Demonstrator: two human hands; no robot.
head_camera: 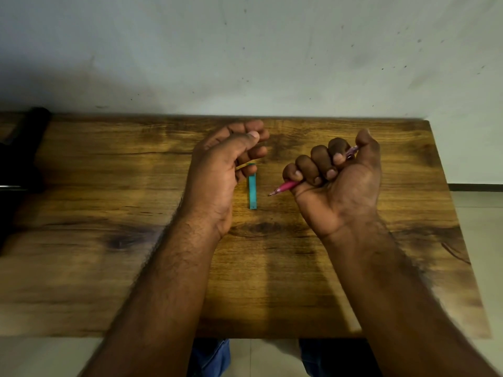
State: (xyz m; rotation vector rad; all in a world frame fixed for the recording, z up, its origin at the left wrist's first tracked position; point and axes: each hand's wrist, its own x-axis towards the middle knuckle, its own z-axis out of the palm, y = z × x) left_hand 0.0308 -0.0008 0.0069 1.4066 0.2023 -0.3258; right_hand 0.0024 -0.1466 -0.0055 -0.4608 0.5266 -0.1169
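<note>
- Gripping a slim pink pen (283,187) in a fist, the right hand (337,183) has all four fingers curled round the barrel, palm turned up toward the camera.
- Pen: smooth pink plastic body with a fine pointed tip sticking out past the little finger toward the left; the translucent purple-pink upper end pokes out between forefinger and thumb.
- Left hand (223,172): held edge-on, palm facing right, fingers loosely curled, thumb laid along the top. Whether it pinches anything I cannot tell; nothing shows between the fingers.
- Teal strip (252,193): a narrow, flat, straight-edged rectangle lying lengthwise on the table (95,213), just beside the left hand's lower fingers; its far end is hidden behind them. It lies between the two hands, near the pen tip but apart from it.
- Table: wood-grain top, warm brown with dark knots and streaks, slightly glossy, straight right edge.
- Wall (272,50) behind: pale, matte, speckled with small dark marks.
- Dark object (24,148) at the table's left edge, blurred.
</note>
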